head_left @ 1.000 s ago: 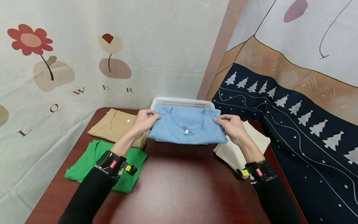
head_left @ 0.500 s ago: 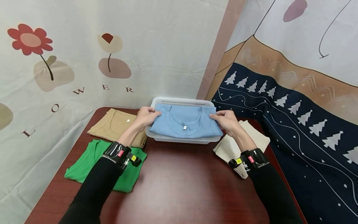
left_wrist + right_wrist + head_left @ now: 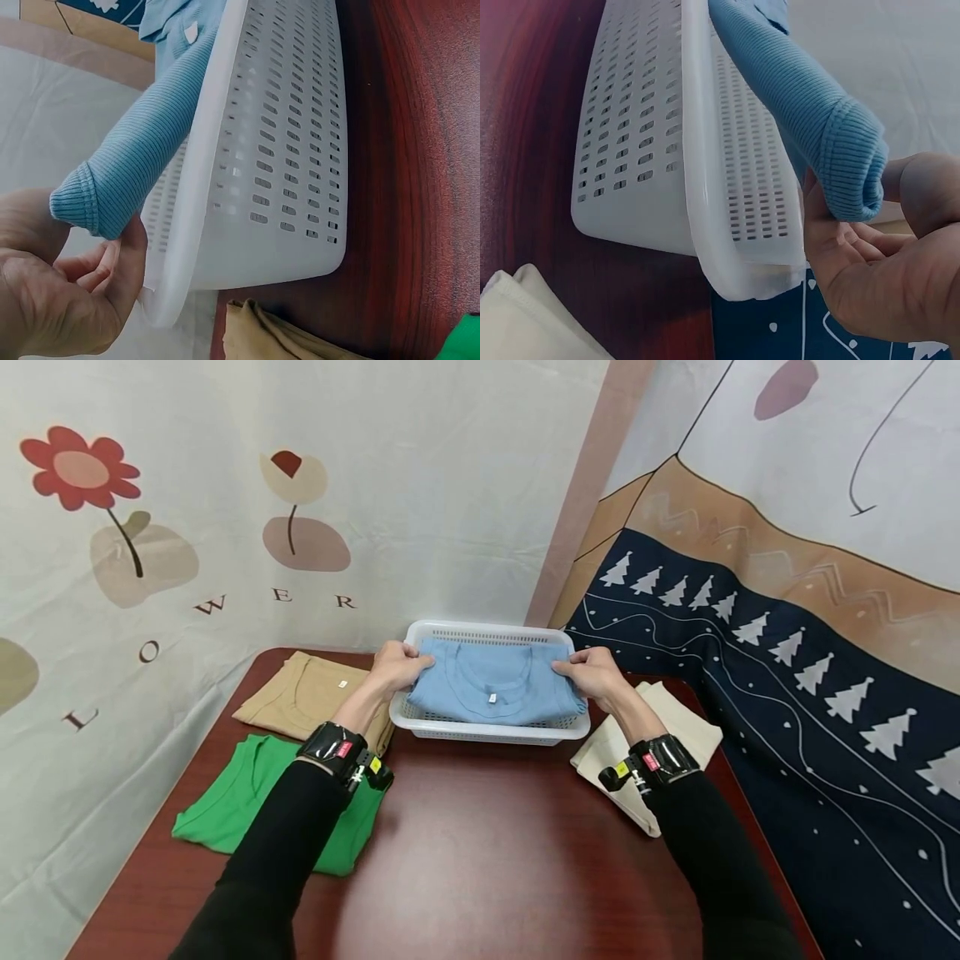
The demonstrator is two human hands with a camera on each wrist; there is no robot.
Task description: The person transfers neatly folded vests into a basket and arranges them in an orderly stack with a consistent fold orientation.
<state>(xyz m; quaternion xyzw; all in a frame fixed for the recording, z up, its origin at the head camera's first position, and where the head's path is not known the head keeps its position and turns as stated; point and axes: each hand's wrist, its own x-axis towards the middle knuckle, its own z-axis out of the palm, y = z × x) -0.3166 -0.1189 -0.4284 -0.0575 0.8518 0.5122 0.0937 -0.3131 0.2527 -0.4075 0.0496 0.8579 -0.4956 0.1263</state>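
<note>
A folded light-blue shirt (image 3: 491, 681) with a small white tag lies level in the mouth of a white perforated plastic basket (image 3: 495, 732). My left hand (image 3: 400, 667) pinches the shirt's left side between thumb and fingers. On the opposite side, my right hand (image 3: 592, 674) grips it the same way. In the left wrist view, the ribbed folded end of the shirt (image 3: 127, 150) sits in the fingers beside the basket rim. The right wrist view has its other end (image 3: 825, 135) over the basket's inner wall, with fingers underneath.
On the dark red table (image 3: 480, 843), a folded tan shirt (image 3: 300, 697) and a folded green shirt (image 3: 247, 793) lie left of the basket. Folded cream cloth (image 3: 678, 718) lies on the right, partly under the right forearm. Printed curtains (image 3: 450, 510) hang behind the table and along its right side.
Both hands have carried the blue shirt back and down, from in front of the basket into its opening. The basket's front rim and wall now show. The hands have drawn slightly closer together.
</note>
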